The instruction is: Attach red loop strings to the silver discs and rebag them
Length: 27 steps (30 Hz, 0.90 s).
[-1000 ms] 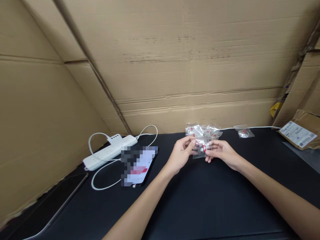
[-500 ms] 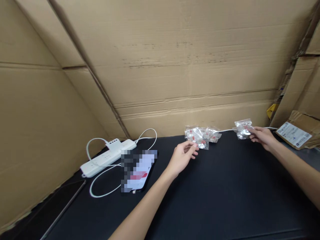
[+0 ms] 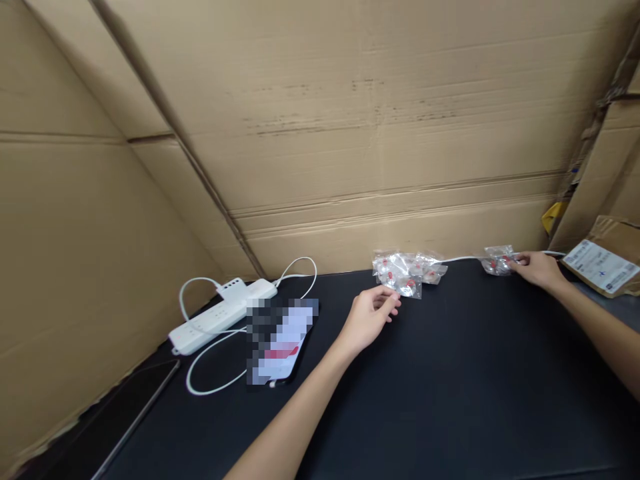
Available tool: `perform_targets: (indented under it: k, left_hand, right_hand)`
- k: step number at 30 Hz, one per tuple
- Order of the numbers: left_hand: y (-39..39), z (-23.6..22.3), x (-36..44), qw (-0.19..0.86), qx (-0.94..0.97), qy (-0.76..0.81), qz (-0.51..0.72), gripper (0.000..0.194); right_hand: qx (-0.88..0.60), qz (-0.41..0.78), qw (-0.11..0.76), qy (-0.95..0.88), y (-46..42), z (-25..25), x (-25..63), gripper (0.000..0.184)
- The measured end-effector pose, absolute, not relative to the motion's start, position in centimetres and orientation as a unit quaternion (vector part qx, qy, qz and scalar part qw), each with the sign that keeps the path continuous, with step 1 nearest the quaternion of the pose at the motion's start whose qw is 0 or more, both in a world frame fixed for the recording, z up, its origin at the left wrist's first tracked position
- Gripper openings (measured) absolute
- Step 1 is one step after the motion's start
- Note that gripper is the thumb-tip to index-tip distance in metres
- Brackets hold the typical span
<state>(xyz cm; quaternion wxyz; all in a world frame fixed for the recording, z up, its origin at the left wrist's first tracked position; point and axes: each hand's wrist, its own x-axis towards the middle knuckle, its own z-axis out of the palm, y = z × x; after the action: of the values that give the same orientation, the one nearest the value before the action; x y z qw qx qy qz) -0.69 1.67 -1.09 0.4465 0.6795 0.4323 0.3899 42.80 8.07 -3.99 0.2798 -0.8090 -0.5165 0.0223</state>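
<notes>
On the right, my right hand (image 3: 539, 270) pinches the edge of a small clear plastic bag (image 3: 499, 261) with shiny and red parts inside. Another bag appears to lie with it; the two overlap and are hard to separate. My left hand (image 3: 373, 313) hovers at the near edge of a pile of similar clear bags (image 3: 397, 272), its fingers loosely curled and nothing visible in them. Red bits show through the plastic there. What exactly the bags contain is too small to make out.
A white power strip (image 3: 200, 330) with a looping cable stands on the left, beside a partly blurred phone (image 3: 287, 350). A dark flat device (image 3: 125, 413) lies at far left. Cardboard walls (image 3: 350, 133) enclose the black table (image 3: 450, 400). A labelled cardboard package (image 3: 603, 267) sits right.
My right hand has carried a bag from between both hands to the bag lying on the right and lowered it there. My left hand has let go and stays near the pile.
</notes>
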Motion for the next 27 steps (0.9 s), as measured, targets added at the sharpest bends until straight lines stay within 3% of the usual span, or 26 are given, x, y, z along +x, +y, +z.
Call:
perform_targets:
  k: [3, 6, 12, 15, 20, 27]
  left_hand:
    - [1.7, -1.3, -0.7, 0.434, 0.687, 0.434, 0.388, 0.027]
    - [1.7, -1.3, -0.8, 0.398, 0.705, 0.442, 0.385, 0.024]
    - [1.4, -1.4, -0.9, 0.165, 0.785, 0.479, 0.356, 0.020]
    - [1.2, -2.0, -0.7, 0.088, 0.828, 0.457, 0.312, 0.031]
    - [1.2, -2.9, -0.6, 0.068, 0.874, 0.437, 0.204, 0.057]
    - [1.1, -2.9, -0.5, 0.048, 0.875, 0.439, 0.199, 0.056]
  right_hand:
    - [-0.800, -0.032, 0.261, -0.539, 7.7, -5.0, 43.0, 0.041]
    - [-0.779, -0.082, 0.306, -0.541, 7.2, -5.7, 43.1, 0.043]
    - [-0.691, -0.217, 0.347, -0.596, 5.2, -5.1, 39.0, 0.030]
    - [-0.622, -0.191, 0.309, -0.694, 4.0, -4.6, 34.6, 0.027]
    - [-0.540, -0.105, 0.267, -0.791, 2.7, -4.0, 27.7, 0.028]
    - [-0.497, -0.045, 0.263, -0.826, 1.9, -3.1, 21.6, 0.032]
